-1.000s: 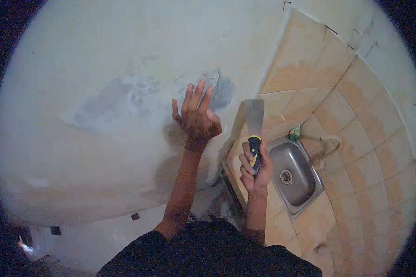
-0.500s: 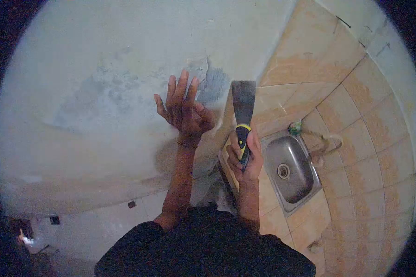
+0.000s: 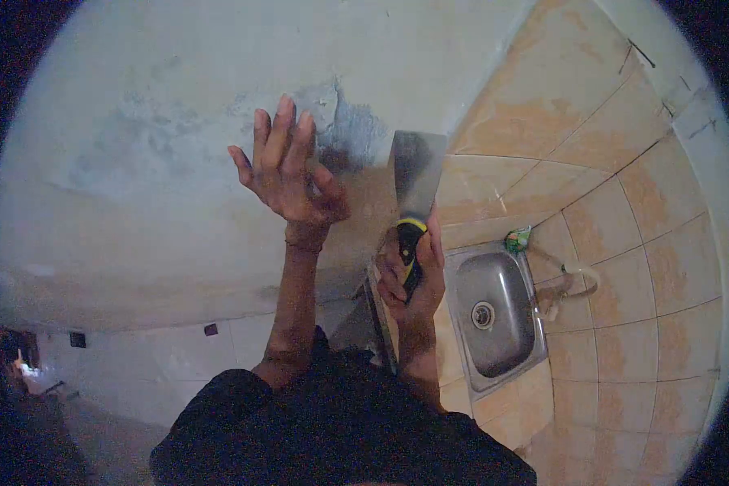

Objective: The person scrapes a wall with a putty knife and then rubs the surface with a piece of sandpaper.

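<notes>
My right hand [image 3: 411, 271] is wrapped round the black and yellow handle of a putty knife [image 3: 417, 170]. Its wide metal blade points up, beside the corner where the painted wall meets the tiles. My left hand [image 3: 292, 174] is raised in front of the painted wall [image 3: 178, 251], fingers stretched and spread, holding nothing. Just above and right of that hand, a grey patch of peeling paint [image 3: 352, 125] shows on the wall. Fainter grey stains spread to the left of it.
A steel sink [image 3: 498, 348] is set in a tiled counter at the right. A green and white packet [image 3: 517, 239] lies at the sink's far corner, close to a tap [image 3: 575, 283]. Orange-patterned tiles [image 3: 616, 235] cover the right wall. White floor tiles [image 3: 154, 364] show at lower left.
Both hands have shifted left in view, the left one more. The putty knife's blade has turned and now shows a broader, lighter face. My view has swung slightly too.
</notes>
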Tool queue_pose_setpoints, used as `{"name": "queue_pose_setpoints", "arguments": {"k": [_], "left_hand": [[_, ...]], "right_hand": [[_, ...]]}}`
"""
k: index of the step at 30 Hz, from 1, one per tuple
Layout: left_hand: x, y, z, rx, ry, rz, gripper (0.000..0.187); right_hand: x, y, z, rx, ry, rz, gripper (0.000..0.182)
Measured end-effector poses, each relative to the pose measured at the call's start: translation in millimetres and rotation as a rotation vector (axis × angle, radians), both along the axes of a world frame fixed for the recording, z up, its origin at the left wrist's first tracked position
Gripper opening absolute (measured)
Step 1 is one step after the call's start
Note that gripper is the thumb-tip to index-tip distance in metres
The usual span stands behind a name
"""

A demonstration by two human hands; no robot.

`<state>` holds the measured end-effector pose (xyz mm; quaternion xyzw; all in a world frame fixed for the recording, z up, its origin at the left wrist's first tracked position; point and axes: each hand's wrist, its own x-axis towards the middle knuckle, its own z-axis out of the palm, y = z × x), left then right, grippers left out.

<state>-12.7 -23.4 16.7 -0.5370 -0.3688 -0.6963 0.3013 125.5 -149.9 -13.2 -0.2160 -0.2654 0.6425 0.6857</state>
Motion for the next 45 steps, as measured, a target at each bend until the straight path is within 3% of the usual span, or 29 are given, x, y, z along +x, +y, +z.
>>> {"name": "queue_pose_setpoints", "arguments": {"k": [6, 18, 24, 45], "left_hand": [[2, -6, 3, -0.005, 0.005, 0.000, 0.041], [5, 9, 2, 0.006, 0.007, 0.014, 0.041], [5, 6, 6, 0.008, 0.005, 0.014, 0.040], [7, 12, 10, 0.037, 0.001, 0.040, 0.039]], "right_hand": [[1, -4, -3, -0.003, 0.079, 0.036, 0.054], [7, 6, 12, 0.009, -0.043, 0.022, 0.059], [5, -4, 24, -0.166, -0.017, -0.074, 0.060], [-3, -2, 23, 0.078, 0.013, 0.021, 0.055]]}}
